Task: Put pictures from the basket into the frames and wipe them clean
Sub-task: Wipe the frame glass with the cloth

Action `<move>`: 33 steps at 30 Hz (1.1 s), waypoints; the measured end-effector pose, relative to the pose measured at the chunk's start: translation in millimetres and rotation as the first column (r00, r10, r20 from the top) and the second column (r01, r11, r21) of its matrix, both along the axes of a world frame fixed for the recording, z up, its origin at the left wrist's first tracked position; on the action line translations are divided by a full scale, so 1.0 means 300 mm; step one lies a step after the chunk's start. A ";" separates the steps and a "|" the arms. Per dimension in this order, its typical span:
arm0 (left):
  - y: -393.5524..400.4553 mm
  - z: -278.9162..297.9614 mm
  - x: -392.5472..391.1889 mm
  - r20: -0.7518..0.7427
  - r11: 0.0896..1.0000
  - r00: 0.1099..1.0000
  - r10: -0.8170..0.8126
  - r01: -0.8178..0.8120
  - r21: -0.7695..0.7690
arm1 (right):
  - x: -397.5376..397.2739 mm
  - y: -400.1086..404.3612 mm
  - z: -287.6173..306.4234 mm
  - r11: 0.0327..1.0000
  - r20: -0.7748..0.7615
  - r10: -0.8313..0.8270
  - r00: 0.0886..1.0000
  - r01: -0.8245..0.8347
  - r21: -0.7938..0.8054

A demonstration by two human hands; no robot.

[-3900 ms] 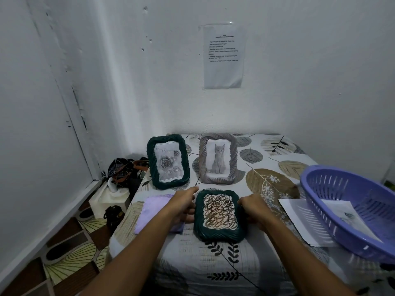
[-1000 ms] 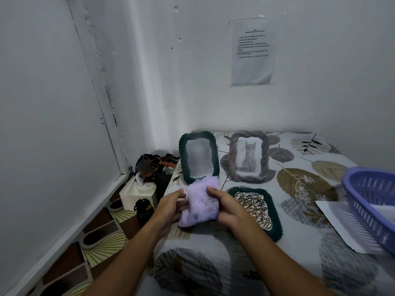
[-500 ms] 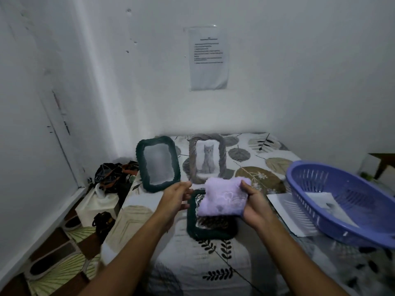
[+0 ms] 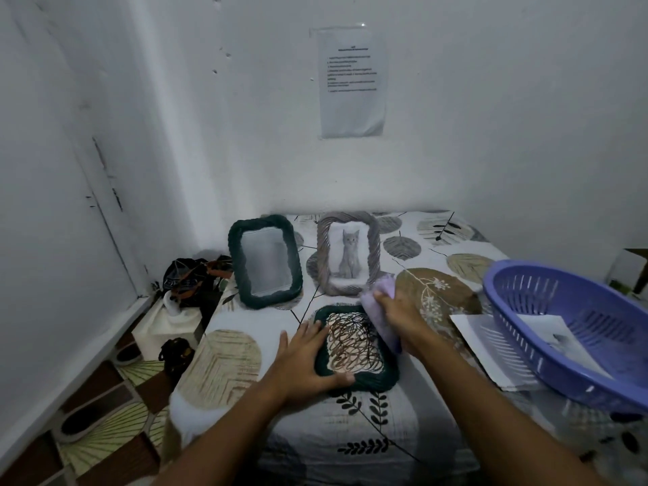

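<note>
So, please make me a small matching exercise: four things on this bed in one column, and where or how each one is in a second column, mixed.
Things:
1. purple cloth
2. grey frame with the cat picture
3. dark green frame with the scribble picture
4. purple basket

Places or states:
a. lies flat, left hand pressing on its edge
b. at the right, a paper inside
c. gripped by the right hand
d. stands upright at the back

Pairs: 1-c, 2-d, 3-a, 4-b

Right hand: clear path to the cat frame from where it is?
Probably yes. The right hand, gripping the purple cloth, is just in front of the cat frame, with nothing between them; the cloth occupies its grip, though.
</note>
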State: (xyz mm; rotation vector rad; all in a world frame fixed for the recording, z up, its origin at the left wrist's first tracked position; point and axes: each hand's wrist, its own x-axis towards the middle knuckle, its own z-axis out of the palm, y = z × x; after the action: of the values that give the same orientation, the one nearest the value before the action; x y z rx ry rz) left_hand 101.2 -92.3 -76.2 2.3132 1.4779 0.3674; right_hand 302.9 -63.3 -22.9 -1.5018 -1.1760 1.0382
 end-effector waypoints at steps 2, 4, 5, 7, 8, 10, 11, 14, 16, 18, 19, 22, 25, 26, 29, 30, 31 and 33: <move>0.001 -0.010 -0.005 -0.055 1.000 0.998 -0.013 0.014 0.013 | -0.020 0.021 -0.023 0.999 0.153 0.034 0.988 -0.040 0.035; 0.000 -0.018 -0.012 -0.081 1.000 0.997 -0.020 0.021 0.016 | -0.026 0.026 -0.039 0.997 0.293 0.052 0.955 -0.068 0.044; 0.001 -0.020 -0.014 -0.081 1.000 0.997 -0.021 0.023 0.015 | -0.024 0.025 -0.047 0.996 0.334 0.053 0.941 -0.076 0.056; 0.002 -0.018 -0.018 -0.071 1.000 0.997 -0.023 0.024 0.020 | -0.015 0.018 -0.062 0.994 0.361 0.053 0.931 -0.083 0.066; 0.004 -0.016 -0.021 -0.072 1.000 0.997 -0.021 0.023 0.021 | -0.011 0.012 -0.069 0.994 0.367 0.058 0.928 -0.087 0.061; 0.010 -0.014 -0.027 -0.073 1.000 0.997 -0.022 0.023 0.019 | -0.003 -0.001 -0.086 0.993 0.399 0.081 0.913 -0.109 0.047; 0.015 -0.015 -0.028 -0.070 1.000 0.997 -0.023 0.025 0.019 | 0.001 -0.004 -0.097 0.992 0.429 0.095 0.898 -0.121 0.034; 0.024 -0.014 -0.030 -0.085 0.999 0.996 -0.029 0.032 0.029 | 0.002 0.004 -0.130 0.986 0.645 0.149 0.750 -0.161 -0.041; 0.028 -0.017 -0.030 -0.097 0.999 0.995 -0.027 0.032 0.043 | -0.005 0.006 -0.137 0.982 0.733 0.175 0.658 -0.171 -0.081; 0.028 -0.020 -0.032 -0.099 0.998 0.995 -0.027 0.033 0.060 | -0.011 0.008 -0.137 0.981 0.753 0.174 0.635 -0.178 -0.077; 0.027 -0.022 -0.033 -0.100 0.997 0.995 -0.024 0.032 0.071 | -0.012 0.007 -0.135 0.980 0.768 0.173 0.617 -0.182 -0.075; 0.025 -0.030 -0.035 -0.118 0.996 0.993 -0.016 0.026 0.084 | -0.020 0.005 -0.129 0.969 0.841 0.196 0.505 -0.228 -0.089; 0.025 -0.032 -0.033 -0.160 0.996 0.987 -0.015 0.028 0.080 | -0.025 0.011 -0.136 0.947 0.890 0.245 0.386 -0.291 -0.134; 0.025 -0.033 -0.033 -0.161 0.996 0.987 -0.011 0.024 0.081 | -0.025 0.013 -0.138 0.942 0.892 0.259 0.369 -0.301 -0.149; 0.026 -0.036 -0.031 -0.158 0.996 0.987 0.006 0.008 0.087 | -0.023 0.002 -0.128 0.942 0.895 0.258 0.363 -0.301 -0.150; 0.026 -0.037 -0.031 -0.160 0.996 0.987 0.010 0.005 0.088 | -0.021 -0.005 -0.123 0.947 0.899 0.244 0.365 -0.291 -0.140; 0.025 -0.037 -0.031 -0.159 0.996 0.987 0.013 0.001 0.089 | -0.019 -0.012 -0.119 0.953 0.906 0.224 0.359 -0.277 -0.126; 0.024 -0.036 -0.032 -0.153 0.996 0.988 0.017 -0.003 0.089 | -0.017 -0.015 -0.124 0.964 0.924 0.182 0.337 -0.246 -0.101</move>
State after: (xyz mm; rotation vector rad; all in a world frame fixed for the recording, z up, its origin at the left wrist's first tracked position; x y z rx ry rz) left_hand 91.6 -85.0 -87.2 2.4533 1.5753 0.2679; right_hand 297.8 -67.9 -60.1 -1.9844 -2.2359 0.1499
